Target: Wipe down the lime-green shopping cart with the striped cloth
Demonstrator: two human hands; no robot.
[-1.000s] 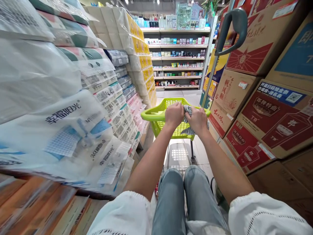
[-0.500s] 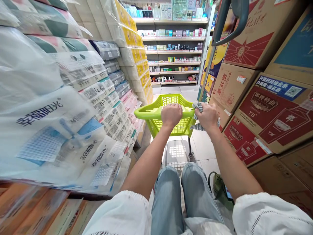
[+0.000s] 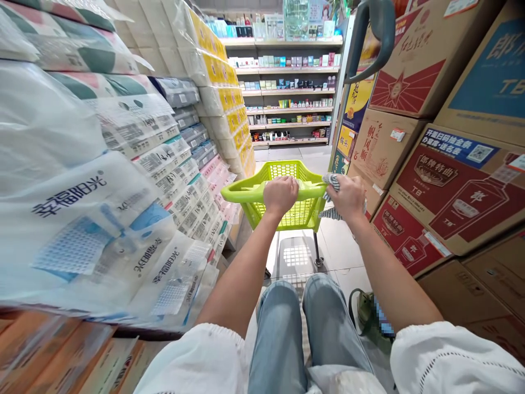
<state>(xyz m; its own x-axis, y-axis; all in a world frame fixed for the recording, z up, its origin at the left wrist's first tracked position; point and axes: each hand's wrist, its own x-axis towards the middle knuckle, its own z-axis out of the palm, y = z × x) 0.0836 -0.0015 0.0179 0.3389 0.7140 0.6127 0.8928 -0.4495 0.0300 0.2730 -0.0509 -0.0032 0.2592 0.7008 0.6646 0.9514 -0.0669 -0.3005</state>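
- Since 1 s ago: right hand (image 3: 348, 197) has come off the middle of the cart rim and now sits at the rim's right corner, taking the striped cloth (image 3: 333, 183) w/ it; left hand (image 3: 280, 193) is in much the same spot.
- Left hand: closed in a full fist over the near rim of the lime-green basket cart (image 3: 250, 192), roughly at the middle.
- Right hand: closed around the bunched grey-and-white cloth, pressed on the rim corner; cloth tail hangs down just below the hand.
- Cart stands straight ahead in the narrow aisle, basket looks empty, its tall grey handle (image 3: 371, 38) rising on the right in front of the stacked cartons (image 3: 451, 180).
- Left side: wall of wrapped tissue packs (image 3: 102, 219) close by; shelves of small goods (image 3: 287, 82) at the far end.
- Person's jeans (image 3: 303, 328) and a green shoe (image 3: 365, 314) show below.
- Risks, as I judge: cart on wheels could roll off under a wiping push, as only one hand steadies it; right elbow is near the cartons, so a wide swing could knock one; the loose cloth tail could snag in the basket mesh.
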